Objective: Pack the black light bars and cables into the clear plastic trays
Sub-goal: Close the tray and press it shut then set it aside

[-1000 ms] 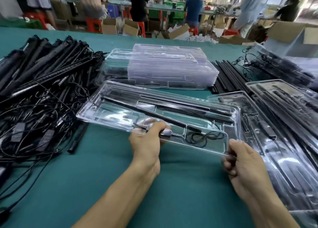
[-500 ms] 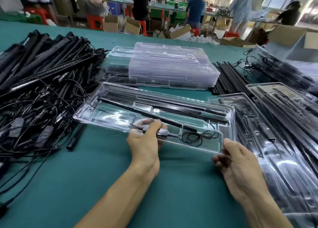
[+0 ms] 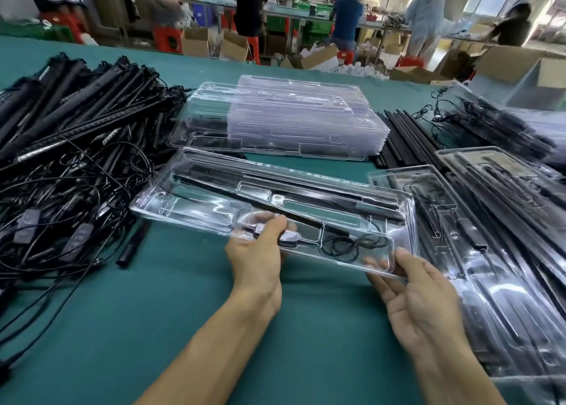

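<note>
change: right hand (image 3: 425, 300) has rolled palm-up. A second ago it showed its back and was curled on the near-right corner of the tray (image 3: 196, 202); now its fingers lie fairly straight under that corner and just carry it.
left hand (image 3: 257, 260): same hold as before. It pinches the tray's near edge, thumb on top over the cable plug (image 3: 289, 240).
tray: held between both hands, above the bench (image 3: 153, 313), a little nearer than earlier.
contents: one light bar (image 3: 232, 198) lies slantwise across the compartments. A second sits in the far slot. Cable coil (image 3: 352, 245) is in the near-right pocket.
meaning: this tray looks loaded. The slanted bar probably isn't seated.
next (guess): it goes onto the packed trays (image 3: 505, 267) at right.
supply: empty tray stack (image 3: 275, 123) behind, loose pile (image 3: 76, 166) left. Neither has moved.
</note>
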